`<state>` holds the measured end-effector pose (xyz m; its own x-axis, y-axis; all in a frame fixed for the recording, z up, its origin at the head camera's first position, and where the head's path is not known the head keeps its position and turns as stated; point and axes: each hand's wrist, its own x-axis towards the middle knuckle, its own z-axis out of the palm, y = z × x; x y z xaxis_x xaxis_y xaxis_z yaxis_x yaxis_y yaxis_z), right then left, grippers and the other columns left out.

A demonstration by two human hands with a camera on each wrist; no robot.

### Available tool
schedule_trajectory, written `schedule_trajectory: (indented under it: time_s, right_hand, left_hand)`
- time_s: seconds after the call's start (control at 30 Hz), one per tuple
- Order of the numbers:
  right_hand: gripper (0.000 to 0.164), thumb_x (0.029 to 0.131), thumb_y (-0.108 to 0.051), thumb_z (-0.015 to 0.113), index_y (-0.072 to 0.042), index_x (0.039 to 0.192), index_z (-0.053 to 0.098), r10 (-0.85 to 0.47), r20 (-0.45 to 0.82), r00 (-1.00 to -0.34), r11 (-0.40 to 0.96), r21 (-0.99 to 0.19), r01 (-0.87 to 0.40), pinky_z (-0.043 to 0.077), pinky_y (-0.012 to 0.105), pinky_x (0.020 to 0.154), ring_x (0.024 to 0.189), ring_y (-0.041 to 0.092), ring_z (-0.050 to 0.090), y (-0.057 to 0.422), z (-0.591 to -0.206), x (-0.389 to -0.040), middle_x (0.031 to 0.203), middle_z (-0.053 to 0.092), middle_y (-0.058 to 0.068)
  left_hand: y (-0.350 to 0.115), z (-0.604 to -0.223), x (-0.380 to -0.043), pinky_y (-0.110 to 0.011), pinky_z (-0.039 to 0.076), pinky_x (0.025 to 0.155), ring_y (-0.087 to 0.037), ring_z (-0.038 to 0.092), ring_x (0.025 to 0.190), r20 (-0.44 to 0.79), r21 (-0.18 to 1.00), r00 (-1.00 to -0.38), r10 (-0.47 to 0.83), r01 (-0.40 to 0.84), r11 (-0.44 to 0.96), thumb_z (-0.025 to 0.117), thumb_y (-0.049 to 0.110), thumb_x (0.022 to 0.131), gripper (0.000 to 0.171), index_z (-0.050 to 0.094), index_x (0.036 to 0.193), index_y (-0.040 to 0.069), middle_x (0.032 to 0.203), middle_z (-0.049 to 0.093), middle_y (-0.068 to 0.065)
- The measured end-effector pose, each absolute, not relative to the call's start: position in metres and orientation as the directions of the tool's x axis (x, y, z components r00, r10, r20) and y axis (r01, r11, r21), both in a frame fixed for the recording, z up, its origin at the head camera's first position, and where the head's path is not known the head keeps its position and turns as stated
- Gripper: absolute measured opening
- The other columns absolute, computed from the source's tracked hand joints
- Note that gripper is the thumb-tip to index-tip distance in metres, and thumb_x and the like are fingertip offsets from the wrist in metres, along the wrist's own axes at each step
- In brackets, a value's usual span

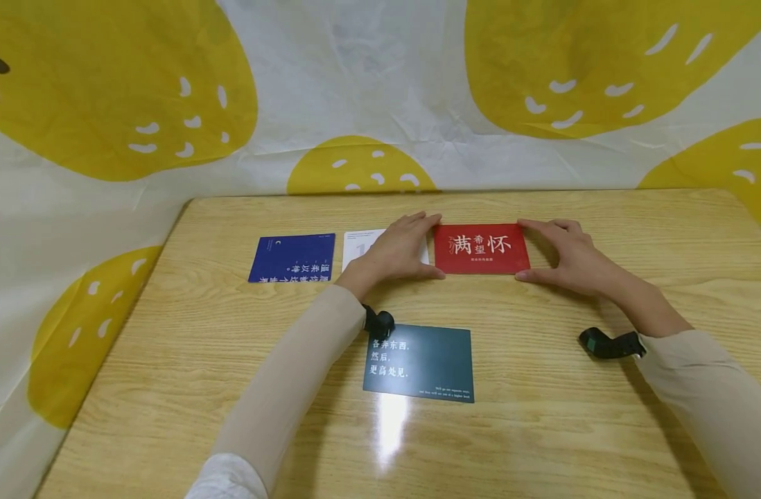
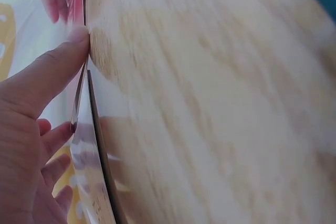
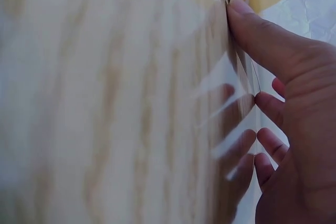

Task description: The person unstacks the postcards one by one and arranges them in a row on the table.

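Note:
A red card (image 1: 482, 248) with white Chinese characters lies flat near the far side of the table, between the two hands. My left hand (image 1: 396, 249) holds its left end, thumb at the near corner and index finger at the far one. The right hand (image 1: 570, 256) holds the right end in the same way. From the left wrist, the left thumb (image 2: 58, 66) shows right at the card's edge; the right wrist view has the right thumb (image 3: 268, 38) there too. Partly hidden under the left hand is a white card (image 1: 357, 244) with grey print.
Left of the white card is a blue card (image 1: 293, 258), its lettering upside down. A dark green card (image 1: 418, 364) lies nearer, beside the left forearm. All rest on the wooden table (image 1: 530, 430), with a lemon-patterned cloth (image 1: 368, 83) hanging behind.

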<state>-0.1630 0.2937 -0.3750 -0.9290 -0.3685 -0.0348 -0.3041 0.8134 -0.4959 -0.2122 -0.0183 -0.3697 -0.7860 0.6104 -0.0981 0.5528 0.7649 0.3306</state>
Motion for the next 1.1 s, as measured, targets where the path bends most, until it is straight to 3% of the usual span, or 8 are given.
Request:
schedule_trajectory:
  time_s: [0.57, 0.83, 1.1]
  right_hand:
    - [0.091, 0.074, -0.035, 0.082, -0.015, 0.149, 0.034, -0.380, -0.021, -0.925, 0.797, -0.514, -0.315, 0.023, 0.069, 0.094, 0.130, 0.046, 0.015, 0.2944, -0.3755, -0.1627, 0.143, 0.038, 0.019]
    - [0.085, 0.074, -0.031, 0.083, -0.010, 0.144, 0.040, -0.440, 0.072, -0.895, 0.761, -0.500, -0.414, 0.020, 0.068, 0.094, 0.128, 0.049, 0.020, 0.2942, -0.3767, -0.1643, 0.150, 0.032, 0.018]
    - [0.085, 0.074, -0.031, 0.083, -0.012, 0.145, 0.039, -0.427, 0.046, -0.903, 0.774, -0.499, -0.391, 0.020, 0.068, 0.096, 0.129, 0.048, 0.018, 0.2952, -0.3771, -0.1655, 0.147, 0.036, 0.018]
  left_hand:
    - [-0.0194, -0.3673, -0.2106, -0.033, 0.008, 0.116, -0.021, 0.017, 0.143, -0.120, 0.326, -0.802, 0.585, 0.525, 0.786, 0.072, 0.059, 0.076, 0.100, 0.023, 0.153, 0.018, 0.156, 0.025, -0.007]
    - [-0.0187, -0.3666, -0.2105, -0.033, 0.008, 0.117, -0.022, 0.016, 0.144, -0.130, 0.325, -0.801, 0.584, 0.522, 0.788, 0.071, 0.059, 0.076, 0.100, 0.022, 0.153, 0.018, 0.156, 0.023, -0.007]
    - [-0.0173, -0.3657, -0.2117, -0.030, 0.006, 0.116, -0.019, 0.013, 0.144, -0.132, 0.312, -0.793, 0.594, 0.536, 0.785, 0.071, 0.058, 0.077, 0.099, 0.022, 0.153, 0.017, 0.156, 0.023, -0.006]
